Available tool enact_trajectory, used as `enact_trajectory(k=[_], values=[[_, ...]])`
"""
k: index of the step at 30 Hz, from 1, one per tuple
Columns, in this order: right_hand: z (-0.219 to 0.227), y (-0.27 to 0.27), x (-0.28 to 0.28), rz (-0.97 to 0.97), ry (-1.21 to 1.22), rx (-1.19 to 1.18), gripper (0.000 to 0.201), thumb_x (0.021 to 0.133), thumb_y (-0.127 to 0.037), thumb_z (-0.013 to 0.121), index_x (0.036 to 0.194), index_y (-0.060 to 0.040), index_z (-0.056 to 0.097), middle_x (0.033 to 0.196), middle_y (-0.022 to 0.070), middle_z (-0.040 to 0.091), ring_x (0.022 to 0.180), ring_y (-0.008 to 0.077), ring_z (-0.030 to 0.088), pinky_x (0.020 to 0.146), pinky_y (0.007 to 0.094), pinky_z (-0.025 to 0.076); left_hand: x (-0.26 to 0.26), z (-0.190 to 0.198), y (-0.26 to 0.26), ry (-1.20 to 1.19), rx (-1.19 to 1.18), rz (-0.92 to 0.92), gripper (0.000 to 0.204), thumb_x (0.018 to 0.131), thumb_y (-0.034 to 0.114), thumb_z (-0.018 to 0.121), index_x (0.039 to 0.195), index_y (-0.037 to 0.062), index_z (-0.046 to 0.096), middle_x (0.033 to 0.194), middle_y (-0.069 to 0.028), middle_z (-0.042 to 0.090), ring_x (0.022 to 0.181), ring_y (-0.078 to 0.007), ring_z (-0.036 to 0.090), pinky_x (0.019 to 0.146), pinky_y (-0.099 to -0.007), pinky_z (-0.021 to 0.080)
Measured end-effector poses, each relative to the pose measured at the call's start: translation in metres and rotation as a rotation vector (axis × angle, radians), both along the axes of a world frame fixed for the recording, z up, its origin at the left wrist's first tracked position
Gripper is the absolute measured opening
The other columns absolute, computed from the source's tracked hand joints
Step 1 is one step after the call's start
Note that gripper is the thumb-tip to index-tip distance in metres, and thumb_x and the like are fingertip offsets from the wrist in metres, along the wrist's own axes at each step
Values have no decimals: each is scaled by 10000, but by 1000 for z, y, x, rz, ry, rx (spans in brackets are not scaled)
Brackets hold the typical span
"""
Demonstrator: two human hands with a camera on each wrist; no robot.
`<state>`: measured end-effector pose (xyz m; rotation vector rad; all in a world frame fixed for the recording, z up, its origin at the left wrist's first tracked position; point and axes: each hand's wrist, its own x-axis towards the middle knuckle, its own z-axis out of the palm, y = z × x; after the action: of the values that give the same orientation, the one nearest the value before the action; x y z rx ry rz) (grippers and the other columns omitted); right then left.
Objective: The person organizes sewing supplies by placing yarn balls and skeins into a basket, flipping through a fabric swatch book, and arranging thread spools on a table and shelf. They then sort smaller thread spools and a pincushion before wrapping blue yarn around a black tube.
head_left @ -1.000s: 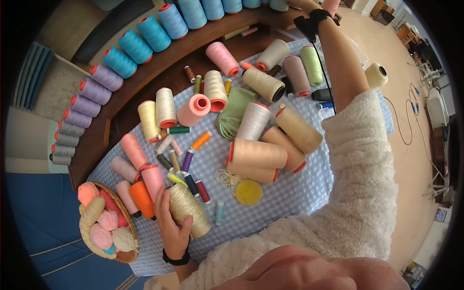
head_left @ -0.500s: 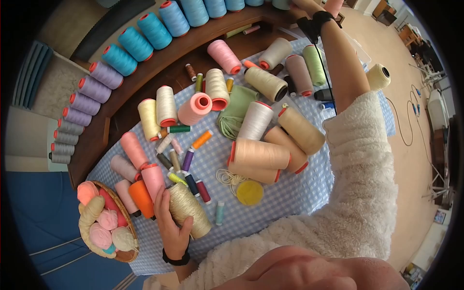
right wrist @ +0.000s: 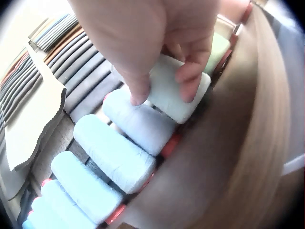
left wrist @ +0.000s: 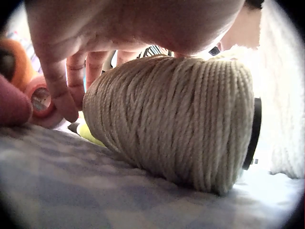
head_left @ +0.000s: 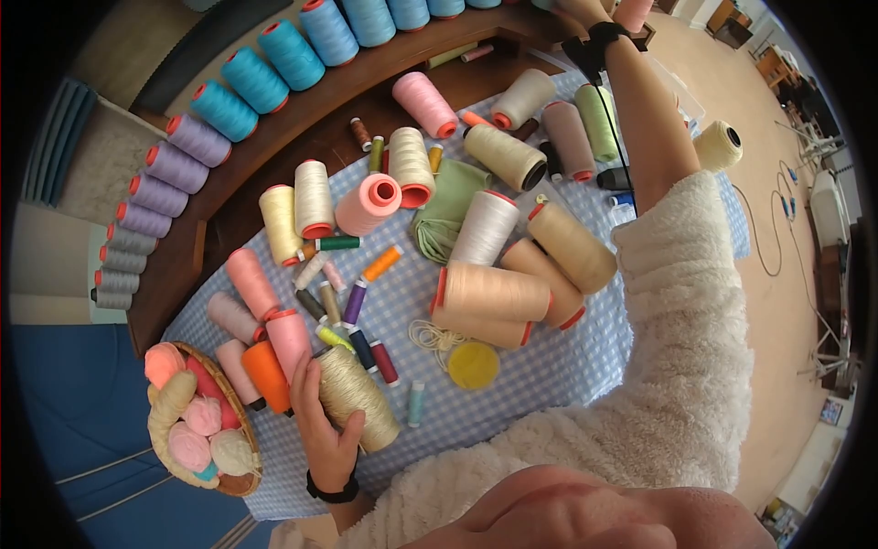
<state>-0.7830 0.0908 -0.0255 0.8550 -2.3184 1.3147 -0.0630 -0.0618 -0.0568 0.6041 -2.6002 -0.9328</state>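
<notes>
In the head view my left hand (head_left: pixel 325 437) rests on a cone of cream cord (head_left: pixel 358 395) that lies on its side on the checked cloth. The left wrist view has the palm over the cone (left wrist: pixel 171 124), with fingers hanging past its narrower end. At the top of the head view, my right hand (head_left: pixel 580 13) reaches to the thread rack. Seen from the right wrist, that hand (right wrist: pixel 152 33) grips a pale green thread spool (right wrist: pixel 164 90) between thumb and fingers. A grey-blue spool (right wrist: pixel 138 119) lies right beside it.
A curved wooden rack (head_left: pixel 274 137) carries spools in purple, turquoise and blue. Many cones and small reels lie about the cloth (head_left: pixel 549 384), among them peach cones (head_left: pixel 494 293) and a yellow disc (head_left: pixel 473 365). A basket (head_left: pixel 247 480) of yarn balls stands at the left.
The pale green spool at my right hand has slipped almost out of the head view's top edge, as the hand shifts slightly. My left hand stays on the cream cone.
</notes>
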Motion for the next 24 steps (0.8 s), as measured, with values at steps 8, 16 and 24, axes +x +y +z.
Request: enact_trajectory(k=[8, 16, 24], values=[[-34, -19, -36, -321, 172, 154, 282, 872, -159, 675, 1029, 68, 620, 984, 285, 671, 981, 459, 634, 851, 492, 529, 0, 0, 0, -1, -1, -3, 785, 914, 462, 654, 1489, 1, 382, 1530, -233, 378, 1409, -416, 378, 1162, -499, 305], [-56, -29, -64, -417, 321, -47, 170, 869, -75, 605, 957, 62, 653, 941, 288, 676, 924, 468, 639, 826, 512, 525, -1, 0, 0, 3, 0, -10, 779, 924, 460, 645, 1491, -1, 375, 1533, -234, 374, 1411, -414, 375, 1164, -496, 303], [-46, -14, -29, -145, 66, 48, 222, 894, -181, 644, 981, 4, 733, 914, 234, 720, 884, 409, 682, 833, 436, 544, 0, 4, 1, -3, 12, -19, 748, 875, 300, 685, 1485, -7, 380, 1527, -236, 377, 1408, -418, 376, 1167, -490, 302]])
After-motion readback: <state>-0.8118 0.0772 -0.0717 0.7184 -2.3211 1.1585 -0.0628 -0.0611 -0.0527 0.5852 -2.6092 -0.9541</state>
